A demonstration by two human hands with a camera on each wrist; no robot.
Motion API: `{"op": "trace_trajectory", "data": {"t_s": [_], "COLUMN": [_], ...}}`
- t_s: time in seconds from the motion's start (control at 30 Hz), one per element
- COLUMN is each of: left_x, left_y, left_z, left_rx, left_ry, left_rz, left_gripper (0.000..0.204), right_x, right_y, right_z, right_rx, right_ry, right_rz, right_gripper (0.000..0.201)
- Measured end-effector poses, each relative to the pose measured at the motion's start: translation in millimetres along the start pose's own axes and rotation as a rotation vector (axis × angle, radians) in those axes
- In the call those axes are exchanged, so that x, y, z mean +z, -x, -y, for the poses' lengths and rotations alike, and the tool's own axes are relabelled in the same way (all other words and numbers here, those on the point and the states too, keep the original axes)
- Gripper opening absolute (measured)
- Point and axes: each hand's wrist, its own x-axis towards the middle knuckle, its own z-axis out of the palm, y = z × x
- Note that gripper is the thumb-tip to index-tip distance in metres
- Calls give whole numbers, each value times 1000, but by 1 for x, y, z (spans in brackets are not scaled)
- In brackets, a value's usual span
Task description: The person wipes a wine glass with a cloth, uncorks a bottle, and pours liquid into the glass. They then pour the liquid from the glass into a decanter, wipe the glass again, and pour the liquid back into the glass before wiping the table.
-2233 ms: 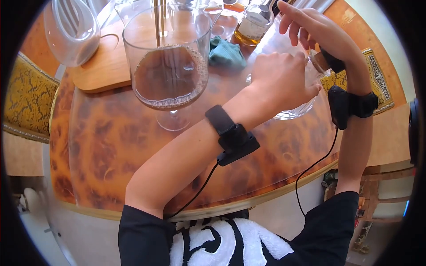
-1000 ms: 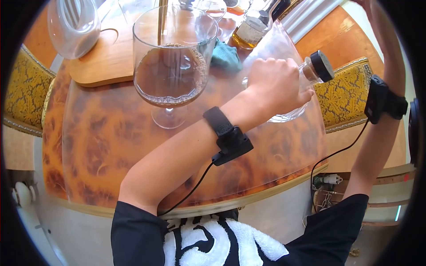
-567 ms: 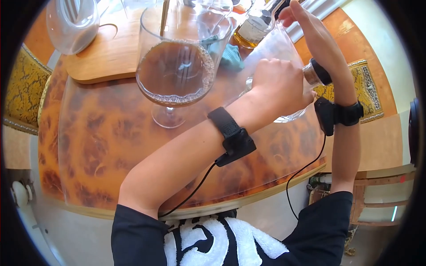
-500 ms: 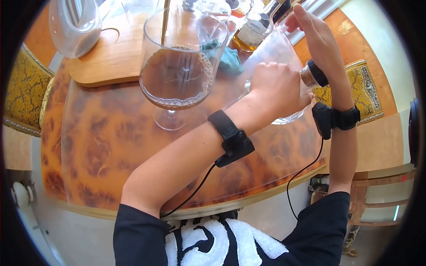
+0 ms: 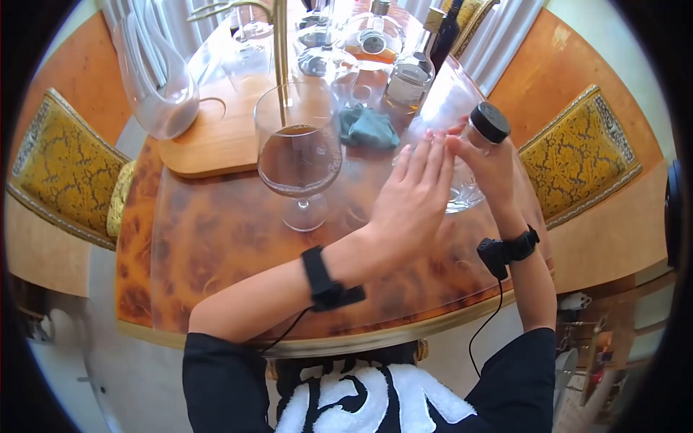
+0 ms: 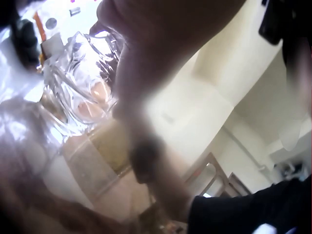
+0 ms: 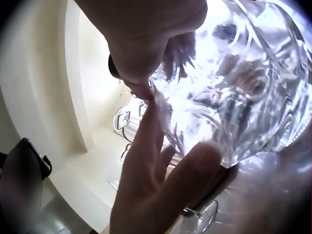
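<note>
A clear cut-glass bottle (image 5: 465,196) with a black cap (image 5: 490,121) stands at the right side of the table, its body showing large and bright in the right wrist view. My right hand (image 5: 491,172) grips it just below the cap, thumb towards the left; most of its fingers are hidden behind the glass. My left hand (image 5: 411,198) lies along the bottle's left side with fingers straight and together. In the right wrist view, the left thumb (image 7: 200,158) overlaps the glass. Left of the hands stands a large stemmed glass (image 5: 299,162) of brown liquid with a gold-coloured rod in it.
A green cloth (image 5: 368,126) lies behind the hands. Beyond it stand an amber liquor bottle (image 5: 410,83) and other bottles and glasses. At the left, a wooden board (image 5: 209,155) sits near a clear glass decanter (image 5: 162,108). Yellow patterned chairs (image 5: 585,155) flank the table.
The bottle, earlier gripped by my left hand and leaning right, now stands more upright. My left fingers have straightened; my right hand has come down onto the neck. The head view has shifted.
</note>
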Motion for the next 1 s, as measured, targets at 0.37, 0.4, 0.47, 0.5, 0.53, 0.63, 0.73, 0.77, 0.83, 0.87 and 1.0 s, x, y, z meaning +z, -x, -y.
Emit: {"op": "trace_trajectory", "data": {"t_s": [0.37,0.4,0.47,0.5,0.53,0.63,0.73,0.77,0.83,0.87,1.0], "left_x": [-64,-69,-76,-81,-81,-76,-74,-74,-73,-73,-76], "left_y": [89,92,98,97,98,100,100,100,98,98,101], "left_z": [36,42,51,52,55,58,54,53,54,54,55], "left_rx": [-43,-41,-212,-286,-281,-336,-277,-275,-277,-270,-291], "left_ry": [547,550,554,546,546,571,545,539,532,537,584], "left_rz": [485,497,491,492,493,500,459,464,461,463,456], "left_gripper": [30,30,27,25,25,25,25,25,25,26,27], "right_x": [-16,-25,-48,-64,-78,-118,-141,-145,-149,-147,-146], "right_y": [-21,-28,-43,-55,-65,-96,-114,-119,-125,-123,-118], "right_z": [-39,-50,-66,-85,-101,-134,-156,-160,-162,-160,-161], "right_rx": [-89,-124,-57,-26,12,170,218,243,259,276,275], "right_ry": [266,289,416,413,482,640,797,811,823,824,801], "right_rz": [-193,-239,-271,-274,-331,-370,-498,-494,-487,-497,-511], "right_gripper": [39,40,41,41,46,53,56,55,53,53,61]}}
